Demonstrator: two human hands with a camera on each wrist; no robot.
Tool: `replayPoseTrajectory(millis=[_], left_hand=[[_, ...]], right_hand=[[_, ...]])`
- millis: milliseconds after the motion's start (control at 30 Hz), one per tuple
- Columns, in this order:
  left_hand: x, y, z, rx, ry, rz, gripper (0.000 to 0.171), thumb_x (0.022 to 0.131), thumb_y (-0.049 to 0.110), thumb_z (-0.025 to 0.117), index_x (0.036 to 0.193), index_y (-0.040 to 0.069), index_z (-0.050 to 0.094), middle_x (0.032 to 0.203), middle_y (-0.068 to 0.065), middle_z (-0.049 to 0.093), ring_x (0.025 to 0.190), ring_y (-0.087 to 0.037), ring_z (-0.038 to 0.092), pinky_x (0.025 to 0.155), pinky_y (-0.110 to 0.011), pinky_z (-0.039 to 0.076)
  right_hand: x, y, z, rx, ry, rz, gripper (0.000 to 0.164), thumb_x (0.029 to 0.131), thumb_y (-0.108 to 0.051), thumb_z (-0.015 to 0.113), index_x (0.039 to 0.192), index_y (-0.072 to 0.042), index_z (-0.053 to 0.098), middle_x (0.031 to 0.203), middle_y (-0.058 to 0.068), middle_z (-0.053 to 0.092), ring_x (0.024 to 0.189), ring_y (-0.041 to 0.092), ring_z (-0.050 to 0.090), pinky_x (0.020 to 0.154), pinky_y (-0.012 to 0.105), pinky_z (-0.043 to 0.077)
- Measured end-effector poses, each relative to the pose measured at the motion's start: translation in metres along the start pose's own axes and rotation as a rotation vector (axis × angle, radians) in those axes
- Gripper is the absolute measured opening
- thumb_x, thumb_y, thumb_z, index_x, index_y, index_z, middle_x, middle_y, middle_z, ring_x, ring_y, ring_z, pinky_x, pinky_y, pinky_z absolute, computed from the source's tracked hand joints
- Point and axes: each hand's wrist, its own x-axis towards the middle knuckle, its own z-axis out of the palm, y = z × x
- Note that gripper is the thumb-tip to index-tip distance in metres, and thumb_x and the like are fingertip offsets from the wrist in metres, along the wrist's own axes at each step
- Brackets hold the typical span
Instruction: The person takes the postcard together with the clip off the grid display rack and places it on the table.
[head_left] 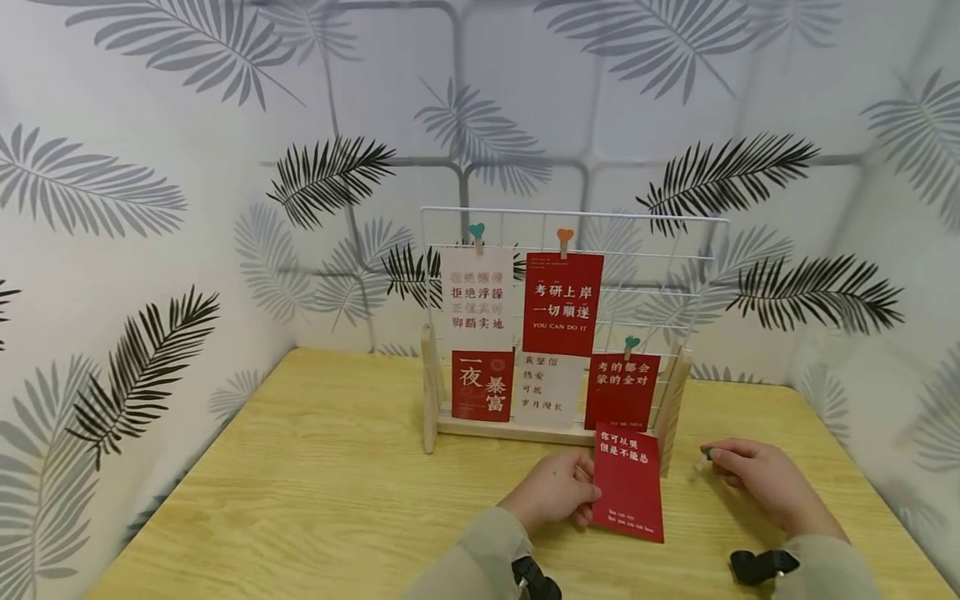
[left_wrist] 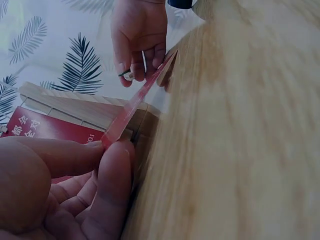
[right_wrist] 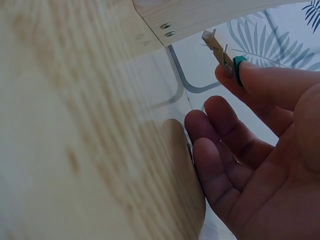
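Observation:
My left hand (head_left: 557, 490) pinches the left edge of a red card (head_left: 628, 487) with white lettering, held just in front of the rack's lower right corner. In the left wrist view that card (left_wrist: 122, 120) appears nearly edge-on between thumb and finger. To the right, my right hand (head_left: 761, 479) pinches a small wooden clothespin (head_left: 702, 461) with a green end between thumb and forefinger. The right wrist view shows the clothespin (right_wrist: 220, 52) pointing away from the fingertips, its other fingers loosely bent. A white wire-grid rack (head_left: 637, 218) on wooden feet stands behind both hands.
Several cards hang on the rack, among them a red card (head_left: 562, 325) under an orange heart clip (head_left: 565, 237) and a white card (head_left: 476, 321) under a teal heart clip (head_left: 477, 230). Lower right hangs another red card (head_left: 621, 396). The wooden table (head_left: 300, 483) extends left.

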Motion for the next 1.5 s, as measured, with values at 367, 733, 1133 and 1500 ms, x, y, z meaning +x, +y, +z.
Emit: replayPoseTrajectory(millis=[367,733,1133,1500], left_hand=[[-0.001,0.000,-0.005,0.032,0.027,-0.075,0.012,0.092,0.003,0.073,0.098,0.006,0.062,0.074,-0.012,0.068,0.055,-0.021,0.065,0.051,-0.032,0.056],[-0.001,0.006,-0.009,0.084,0.021,-0.071,0.015,0.090,0.003,0.075,0.097,0.003,0.061,0.073,-0.009,0.069,0.054,-0.019,0.065,0.050,-0.031,0.056],[-0.002,0.008,-0.003,0.151,0.037,-0.091,0.017,0.091,0.006,0.075,0.092,0.006,0.058,0.069,-0.009,0.068,0.053,-0.019,0.064,0.048,-0.029,0.052],[-0.009,0.011,0.003,0.165,0.027,-0.122,0.020,0.090,0.005,0.076,0.093,0.008,0.056,0.069,-0.009,0.067,0.052,-0.018,0.062,0.047,-0.027,0.051]], right_hand=[[0.005,0.003,0.007,-0.114,0.019,-0.019,0.037,0.105,-0.026,0.056,0.122,0.003,0.070,0.113,0.008,0.070,0.089,0.008,0.058,0.072,0.023,0.050],[0.012,0.001,0.004,-0.320,0.032,-0.072,0.035,0.103,-0.034,0.059,0.117,-0.008,0.075,0.119,0.012,0.070,0.110,0.027,0.058,0.089,0.043,0.046],[0.009,-0.001,0.000,-0.395,0.025,-0.100,0.023,0.100,-0.023,0.062,0.109,-0.007,0.077,0.113,0.012,0.071,0.106,0.028,0.061,0.089,0.046,0.047],[0.004,0.004,0.001,-0.423,0.045,-0.074,0.020,0.097,-0.024,0.065,0.101,-0.009,0.078,0.102,0.007,0.072,0.090,0.020,0.058,0.079,0.040,0.046]])
